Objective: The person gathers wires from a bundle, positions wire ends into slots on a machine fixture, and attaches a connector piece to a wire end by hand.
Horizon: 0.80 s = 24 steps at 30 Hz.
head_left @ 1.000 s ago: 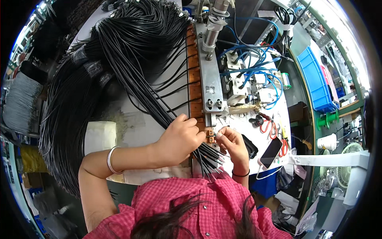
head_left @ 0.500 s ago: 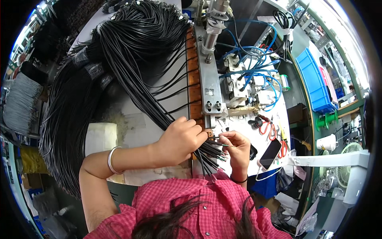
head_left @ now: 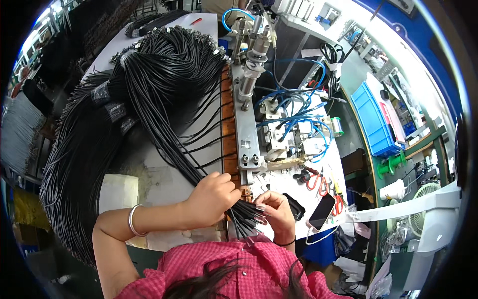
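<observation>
Your left hand (head_left: 211, 199), fingers clamped around the black cables (head_left: 159, 132), lies at the orange strip's (head_left: 228, 134) near end; the cables sweep in from its left. Right of that end, your right hand's (head_left: 276, 212) fingers meet the tips; whether they grip cannot be told.

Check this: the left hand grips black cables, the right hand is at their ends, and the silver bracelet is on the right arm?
No, the head view shows the silver bracelet on the left arm. The left hand does grip black cables, with the right hand at their ends.
</observation>
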Available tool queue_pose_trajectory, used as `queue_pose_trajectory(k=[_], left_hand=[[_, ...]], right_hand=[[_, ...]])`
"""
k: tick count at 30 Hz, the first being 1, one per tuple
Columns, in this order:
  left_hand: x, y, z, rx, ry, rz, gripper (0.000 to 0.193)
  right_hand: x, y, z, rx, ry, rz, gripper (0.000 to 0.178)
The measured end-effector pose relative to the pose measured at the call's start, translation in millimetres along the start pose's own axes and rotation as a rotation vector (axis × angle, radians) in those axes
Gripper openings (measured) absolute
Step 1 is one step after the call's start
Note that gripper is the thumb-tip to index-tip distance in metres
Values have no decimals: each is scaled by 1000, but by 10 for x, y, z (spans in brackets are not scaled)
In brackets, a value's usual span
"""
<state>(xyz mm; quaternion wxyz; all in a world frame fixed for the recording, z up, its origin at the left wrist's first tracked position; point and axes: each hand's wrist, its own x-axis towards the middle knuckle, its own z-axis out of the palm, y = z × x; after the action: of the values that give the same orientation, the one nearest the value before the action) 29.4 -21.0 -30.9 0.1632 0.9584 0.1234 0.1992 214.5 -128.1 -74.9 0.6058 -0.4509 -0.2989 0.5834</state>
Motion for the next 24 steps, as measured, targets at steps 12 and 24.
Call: queue_pose_trajectory(k=[12,24], left_hand=[[-28,1,54,0,19,88,21],[-16,-4,-9,122,-168,-7,12]], right_hand=[[88,145,-91,-165,107,-77,4],[205,127,-216,-129,-66,206,11]])
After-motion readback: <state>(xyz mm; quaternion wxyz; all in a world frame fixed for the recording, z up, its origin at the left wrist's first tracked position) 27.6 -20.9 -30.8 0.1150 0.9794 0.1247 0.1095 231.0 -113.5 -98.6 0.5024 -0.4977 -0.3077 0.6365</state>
